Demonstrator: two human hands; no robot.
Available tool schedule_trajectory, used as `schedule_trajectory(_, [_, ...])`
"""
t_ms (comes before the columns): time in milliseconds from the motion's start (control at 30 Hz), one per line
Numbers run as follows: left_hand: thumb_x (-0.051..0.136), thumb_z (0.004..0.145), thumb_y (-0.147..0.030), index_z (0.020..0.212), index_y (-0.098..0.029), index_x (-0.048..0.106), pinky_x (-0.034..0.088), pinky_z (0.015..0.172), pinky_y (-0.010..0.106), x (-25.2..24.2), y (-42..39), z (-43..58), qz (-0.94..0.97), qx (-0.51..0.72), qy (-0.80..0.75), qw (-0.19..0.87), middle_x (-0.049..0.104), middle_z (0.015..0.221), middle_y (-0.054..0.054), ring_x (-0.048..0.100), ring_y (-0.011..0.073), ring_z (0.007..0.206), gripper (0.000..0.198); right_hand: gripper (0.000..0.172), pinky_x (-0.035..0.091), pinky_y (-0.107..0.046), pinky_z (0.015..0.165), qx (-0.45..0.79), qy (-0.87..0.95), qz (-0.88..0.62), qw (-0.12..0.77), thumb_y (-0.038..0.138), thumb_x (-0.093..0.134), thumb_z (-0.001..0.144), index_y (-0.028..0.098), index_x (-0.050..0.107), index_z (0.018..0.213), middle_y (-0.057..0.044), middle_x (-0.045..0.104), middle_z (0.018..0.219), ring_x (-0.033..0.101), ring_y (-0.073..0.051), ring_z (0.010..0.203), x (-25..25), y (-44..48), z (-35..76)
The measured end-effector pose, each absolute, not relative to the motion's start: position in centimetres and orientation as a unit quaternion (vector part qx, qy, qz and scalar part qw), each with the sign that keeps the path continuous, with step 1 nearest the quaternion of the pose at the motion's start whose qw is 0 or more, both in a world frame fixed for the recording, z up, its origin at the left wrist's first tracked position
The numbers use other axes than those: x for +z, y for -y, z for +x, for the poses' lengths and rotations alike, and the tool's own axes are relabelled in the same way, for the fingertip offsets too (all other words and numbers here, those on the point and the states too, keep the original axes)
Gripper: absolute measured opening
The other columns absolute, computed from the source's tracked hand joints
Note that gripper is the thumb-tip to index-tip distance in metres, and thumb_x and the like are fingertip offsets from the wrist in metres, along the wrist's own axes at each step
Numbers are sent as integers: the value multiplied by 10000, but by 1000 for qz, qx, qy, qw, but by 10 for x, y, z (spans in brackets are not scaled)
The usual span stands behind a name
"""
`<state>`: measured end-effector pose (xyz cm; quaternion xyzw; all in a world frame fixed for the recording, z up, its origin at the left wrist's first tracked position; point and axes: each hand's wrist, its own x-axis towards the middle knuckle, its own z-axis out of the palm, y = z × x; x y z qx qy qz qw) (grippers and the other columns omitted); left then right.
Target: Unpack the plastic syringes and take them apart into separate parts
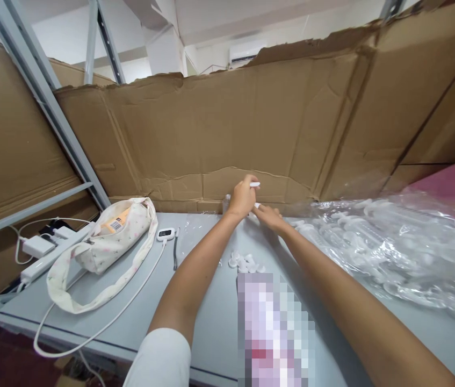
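Observation:
Both hands work close together at the far edge of the table, in front of the cardboard. My left hand [244, 196] is closed, with the end of a small white plastic piece [254, 184] sticking out by its fingers. Just below and to the right, my right hand [268, 217] is closed too, near another white tip [257, 205]; what its fingers hold is mostly hidden. A small clear plastic item [226, 202] stands beside the left hand. Several small white plastic caps [246, 263] lie in a loose heap nearer to me.
On the right lies a clear plastic bag [366, 242] full of white and clear plastic parts. A floral cloth bag [116, 236], a white device [165, 234] with a cable, and a power strip [56, 255] are at left. A cardboard wall [219, 129] bounds the back.

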<state>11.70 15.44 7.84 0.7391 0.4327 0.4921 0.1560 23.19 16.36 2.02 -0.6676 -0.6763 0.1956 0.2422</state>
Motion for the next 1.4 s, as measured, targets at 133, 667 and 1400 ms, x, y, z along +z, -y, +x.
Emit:
schedule_trajectory(133, [466, 878, -122, 1001, -209, 524, 436, 760, 235, 99, -157, 117, 667, 593, -431, 133, 657, 892, 22, 600, 136, 821, 161, 693, 426, -402, 887, 228, 687, -620, 301, 687, 218, 875, 233, 578, 1254, -84, 648, 1194, 584, -284, 1083, 35, -155, 243])
schedule_trajectory(667, [543, 809, -79, 843, -184, 585, 425, 730, 240, 54, -185, 145, 709, 471, -484, 203, 650, 767, 17, 579, 136, 725, 118, 367, 457, -471, 834, -18, 600, -786, 146, 361, 530, 827, 98, 689, 1028, -255, 648, 1106, 586, -394, 1081, 68, -99, 329])
schedule_trajectory(1400, [572, 826, -199, 1125, -230, 549, 377, 976, 335, 63, -122, 143, 725, 501, -462, 99, 564, 1193, 73, 518, 218, 1130, 301, 175, 474, -257, 659, 153, 630, -687, 328, 352, 468, 854, 215, 448, 748, -54, 704, 837, 676, -194, 838, 72, -70, 341])
